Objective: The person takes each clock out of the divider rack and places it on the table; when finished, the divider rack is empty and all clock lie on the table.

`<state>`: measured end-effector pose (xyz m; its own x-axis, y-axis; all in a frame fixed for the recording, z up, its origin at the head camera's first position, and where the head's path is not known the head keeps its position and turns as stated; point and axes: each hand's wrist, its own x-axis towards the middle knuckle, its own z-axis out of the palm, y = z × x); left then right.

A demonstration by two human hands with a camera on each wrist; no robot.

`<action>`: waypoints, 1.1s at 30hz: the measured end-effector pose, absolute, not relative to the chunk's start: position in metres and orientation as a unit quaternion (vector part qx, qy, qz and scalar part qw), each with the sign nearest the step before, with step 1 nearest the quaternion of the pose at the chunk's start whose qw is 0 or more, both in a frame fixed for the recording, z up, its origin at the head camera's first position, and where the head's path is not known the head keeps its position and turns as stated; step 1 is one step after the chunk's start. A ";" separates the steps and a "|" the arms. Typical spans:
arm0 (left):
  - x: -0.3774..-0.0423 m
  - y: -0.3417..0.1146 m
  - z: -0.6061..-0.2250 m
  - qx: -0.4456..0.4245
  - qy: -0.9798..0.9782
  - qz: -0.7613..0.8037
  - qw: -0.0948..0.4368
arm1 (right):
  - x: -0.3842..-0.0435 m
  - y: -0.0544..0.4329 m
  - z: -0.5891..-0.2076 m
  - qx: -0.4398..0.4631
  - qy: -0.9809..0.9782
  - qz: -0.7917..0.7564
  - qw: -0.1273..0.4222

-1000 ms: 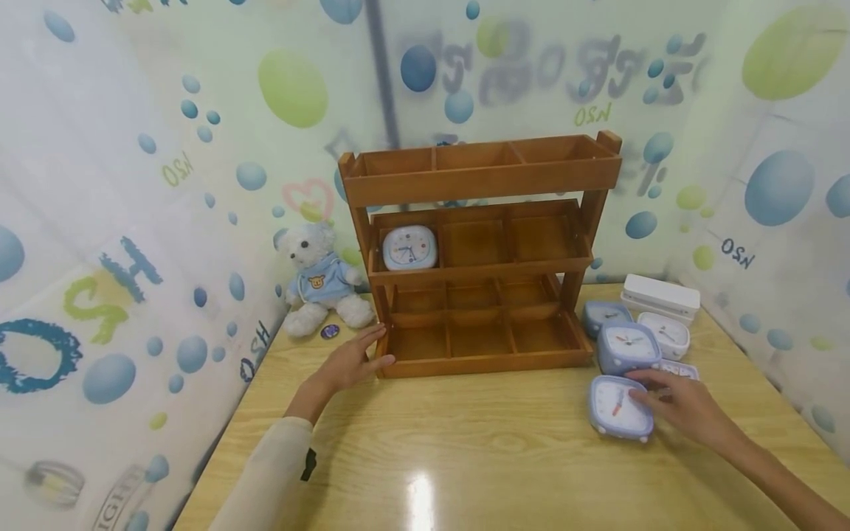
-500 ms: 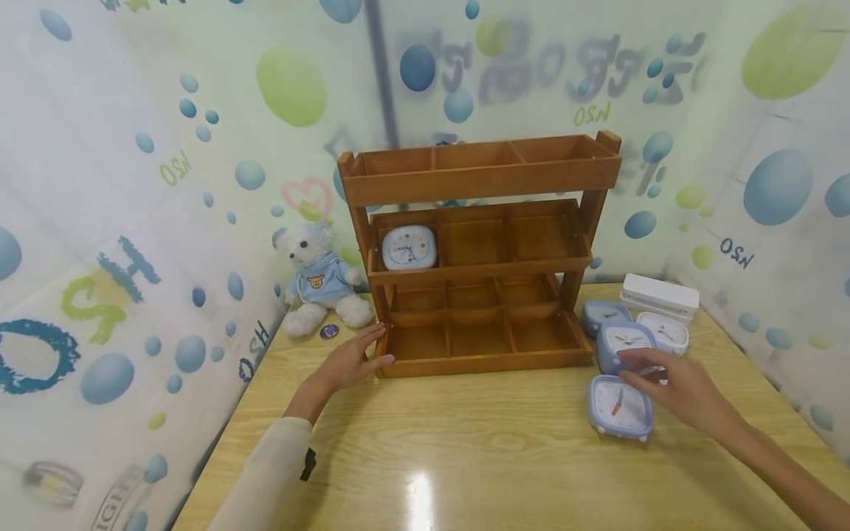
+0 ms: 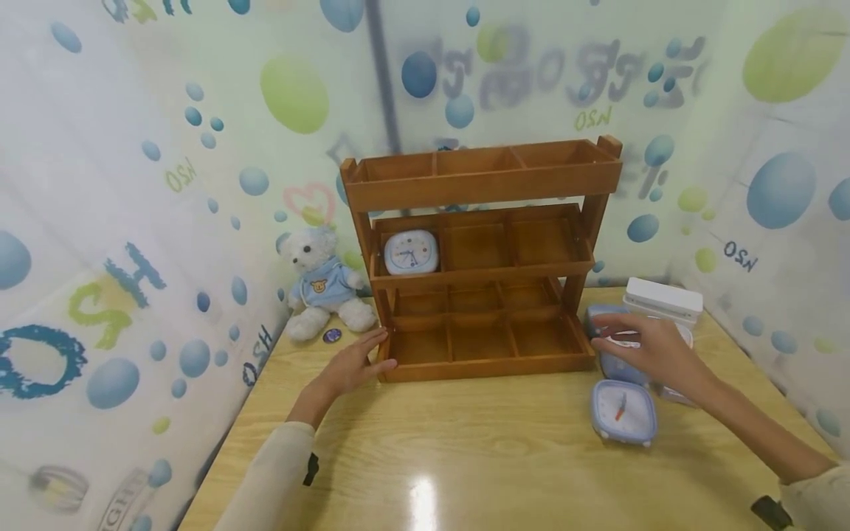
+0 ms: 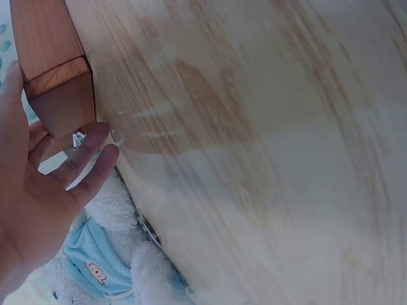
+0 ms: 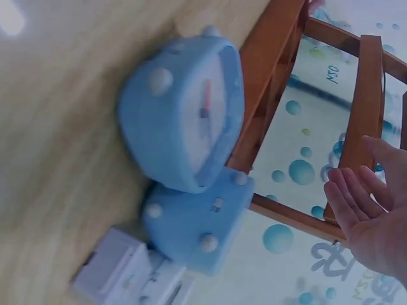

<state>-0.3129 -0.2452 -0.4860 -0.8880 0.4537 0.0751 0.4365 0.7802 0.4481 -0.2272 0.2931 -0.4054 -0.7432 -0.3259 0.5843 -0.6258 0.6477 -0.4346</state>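
In the head view my left hand [image 3: 348, 366] rests against the lower left corner of a brown wooden shelf rack [image 3: 488, 365], its fingers straight. The left wrist view shows those fingers around the rack's end post [image 4: 60, 95]. My right hand [image 3: 664, 354] hovers over a group of alarm clocks at right, thumb and fingers parted with nothing between them. In front stands a lavender-blue alarm clock [image 3: 624, 411]; behind it a blue one [image 3: 620, 369] is partly covered by the hand. A white-faced alarm clock [image 3: 411, 252] sits in the middle tier's left compartment.
A white teddy bear [image 3: 322, 284] in a blue hoodie sits left of the rack, a small purple badge [image 3: 332, 335] by its feet. A white box [image 3: 664, 299] lies behind the clocks. Patterned walls [image 3: 531, 88] enclose the wooden table [image 3: 505, 457].
My right hand has left the front clock, moving up and back over the clocks behind it. My left hand stays at the rack's corner.
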 end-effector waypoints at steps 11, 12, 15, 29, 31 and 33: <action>-0.309 -0.244 -0.491 0.237 0.942 0.236 0.017 | -0.261 0.256 -0.371 0.302 -0.874 0.293 0.245; -0.309 -0.245 -0.491 0.236 0.942 0.237 0.017 | -0.264 0.252 -0.369 0.306 -0.872 0.295 0.242; -0.308 -0.245 -0.491 0.233 0.942 0.239 0.019 | -0.273 0.238 -0.364 0.315 -0.866 0.313 0.229; -0.309 -0.245 -0.486 0.242 0.942 0.233 0.021 | -0.313 0.173 -0.340 0.360 -0.833 0.365 0.209; -0.309 -0.245 -0.486 0.241 0.942 0.232 0.018 | -0.320 0.162 -0.334 0.370 -0.828 0.367 0.208; -0.309 -0.245 -0.486 0.241 0.942 0.231 0.014 | -0.327 0.151 -0.328 0.377 -0.826 0.370 0.200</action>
